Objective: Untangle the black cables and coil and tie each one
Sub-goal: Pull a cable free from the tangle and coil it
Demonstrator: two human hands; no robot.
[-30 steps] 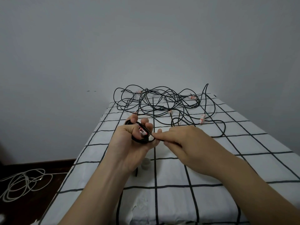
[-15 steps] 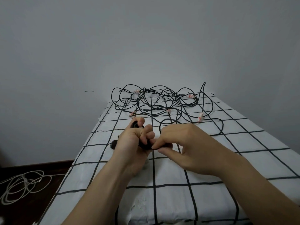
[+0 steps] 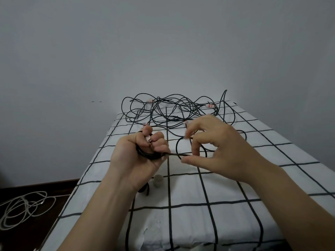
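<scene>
While the left hand [image 3: 139,156] is closed around a small coil [image 3: 146,154] of black cable, a taut strand [image 3: 175,154] runs nearly horizontally rightward to the right hand [image 3: 217,151], whose thumb and forefinger pinch it. Beyond, tangled black cables [image 3: 172,111] sprawl across the far tabletop [image 3: 235,187].

Place: looking like a plain room in a home, probably a bedroom.
Surface: a white cloth with a black grid [image 3: 226,187] is covering what seems to be a bed or table.
Wall: a bare grey wall [image 3: 163,42] is standing just behind it.
Floor: dark wooden flooring [image 3: 21,189] is showing at left, with a loose white cord [image 3: 23,205] lying on it.
</scene>
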